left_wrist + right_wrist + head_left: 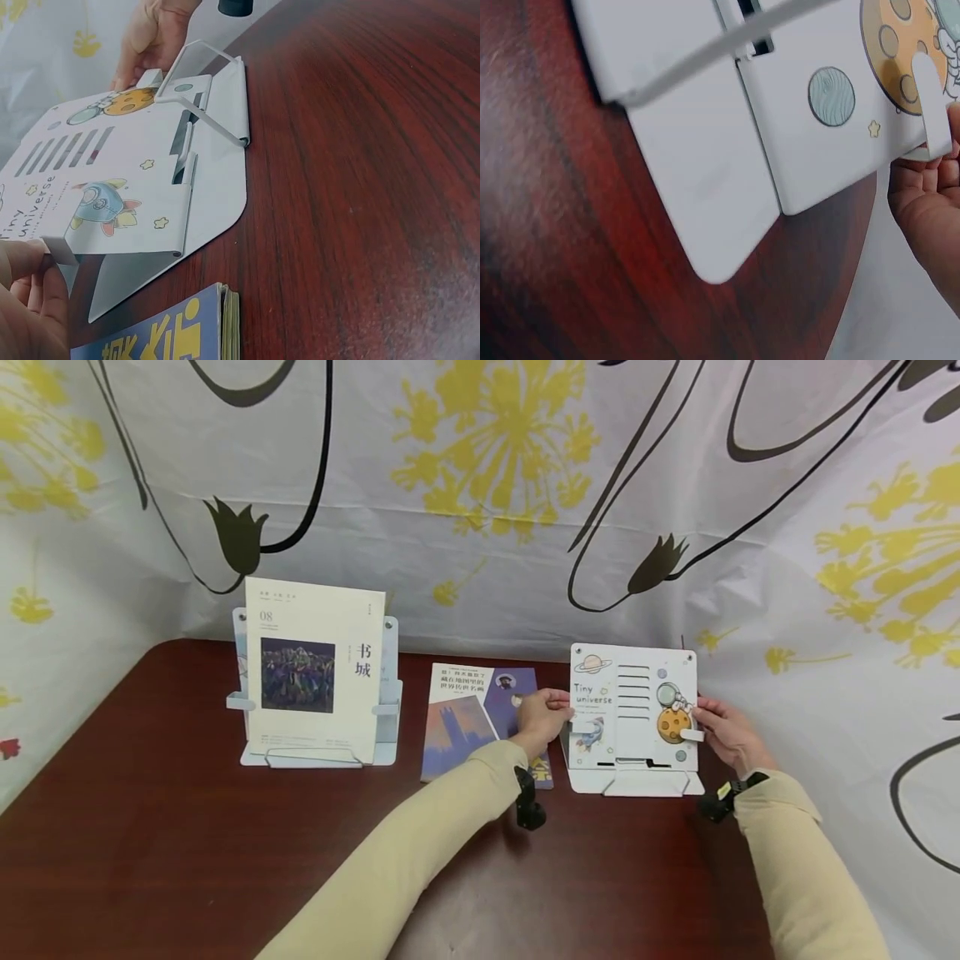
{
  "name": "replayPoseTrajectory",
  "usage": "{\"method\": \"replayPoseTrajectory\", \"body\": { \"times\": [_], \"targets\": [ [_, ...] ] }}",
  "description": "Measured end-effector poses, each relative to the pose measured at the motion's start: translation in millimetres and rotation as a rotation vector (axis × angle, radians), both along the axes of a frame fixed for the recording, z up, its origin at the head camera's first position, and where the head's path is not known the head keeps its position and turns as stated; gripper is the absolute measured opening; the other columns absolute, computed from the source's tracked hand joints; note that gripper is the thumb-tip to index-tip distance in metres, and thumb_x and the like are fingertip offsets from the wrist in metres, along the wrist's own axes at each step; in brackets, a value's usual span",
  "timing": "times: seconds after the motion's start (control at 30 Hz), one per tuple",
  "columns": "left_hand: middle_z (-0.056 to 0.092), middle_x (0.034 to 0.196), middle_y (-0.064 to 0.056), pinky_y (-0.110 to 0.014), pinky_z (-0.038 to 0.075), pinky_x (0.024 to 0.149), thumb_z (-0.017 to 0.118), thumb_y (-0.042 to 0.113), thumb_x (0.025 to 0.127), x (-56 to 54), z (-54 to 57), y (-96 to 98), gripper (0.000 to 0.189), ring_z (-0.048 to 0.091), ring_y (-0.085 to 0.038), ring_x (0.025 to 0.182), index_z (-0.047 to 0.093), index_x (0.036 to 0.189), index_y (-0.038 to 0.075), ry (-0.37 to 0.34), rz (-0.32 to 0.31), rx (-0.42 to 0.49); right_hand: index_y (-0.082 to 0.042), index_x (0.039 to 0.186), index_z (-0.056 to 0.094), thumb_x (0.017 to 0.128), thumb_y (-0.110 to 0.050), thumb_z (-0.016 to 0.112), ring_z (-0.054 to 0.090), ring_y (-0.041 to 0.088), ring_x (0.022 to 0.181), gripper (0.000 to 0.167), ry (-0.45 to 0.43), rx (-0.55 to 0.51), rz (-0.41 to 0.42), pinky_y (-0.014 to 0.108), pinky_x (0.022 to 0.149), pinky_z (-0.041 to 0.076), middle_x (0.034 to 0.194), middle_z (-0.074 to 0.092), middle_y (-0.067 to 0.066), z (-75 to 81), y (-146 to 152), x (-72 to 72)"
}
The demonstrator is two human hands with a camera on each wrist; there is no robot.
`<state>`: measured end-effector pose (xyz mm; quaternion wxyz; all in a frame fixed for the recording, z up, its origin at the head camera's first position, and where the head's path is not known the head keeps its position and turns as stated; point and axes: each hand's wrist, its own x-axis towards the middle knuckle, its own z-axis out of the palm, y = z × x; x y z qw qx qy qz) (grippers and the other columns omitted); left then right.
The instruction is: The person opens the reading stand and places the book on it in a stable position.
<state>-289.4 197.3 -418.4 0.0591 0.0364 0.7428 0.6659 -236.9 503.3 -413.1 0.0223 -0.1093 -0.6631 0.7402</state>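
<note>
A white book stand (632,739), printed with "Tiny universe", planets and a rocket, stands on the right of the table with its panel tilted back. In the head view my left hand (542,720) grips its left edge; the left wrist view shows that thumb and the fingers at the side clip (63,229). On the other side, my right hand (731,737) holds the right edge beside the other clip (932,109), its fingers partly hidden behind the panel. No book rests on this stand. A purple and white book (459,727) lies flat under my left forearm.
On the left, a second stand, light blue (387,727), bears an upright cream book (315,727). The dark red wooden table (187,852) meets a white patterned cloth (480,593) at the back and right. Wrist cameras (529,802) sit on both sleeves.
</note>
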Motion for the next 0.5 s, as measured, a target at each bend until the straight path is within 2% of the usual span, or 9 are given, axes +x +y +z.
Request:
{"method": "replayPoseTrajectory", "body": {
  "times": [0.27, 0.5],
  "targets": [
    [0.07, 0.083, -0.002, -0.015, 0.048, 0.059, 0.073, 0.003, 0.079, 0.9, 5.3, -1.3, 0.014, 0.063, -0.009, 0.071, 0.071, 0.091, 0.009, 0.049, -0.03, -0.026, -0.012, 0.089, 0.06, 0.096, 0.005, 0.044, 0.055, 0.007, 0.07, 0.024, 0.093, -0.058, 0.069, 0.018, 0.063, 0.046, 0.079, 0.059, -0.004, -0.9, 8, 9.2],
    [0.07, 0.085, -0.002, -0.016, 0.048, 0.062, 0.073, 0.003, 0.079, -0.4, 12.2, -4.2, 0.014, 0.064, -0.01, 0.074, 0.07, 0.092, 0.009, 0.095, -0.059, -0.066, -0.009, 0.092, 0.056, 0.095, 0.006, 0.044, 0.056, 0.009, 0.068, 0.019, 0.162, -0.05, 0.134, 0.02, 0.061, 0.046, 0.08, 0.059, -0.001, -1.5, 11, 20.5]
  ]
}}
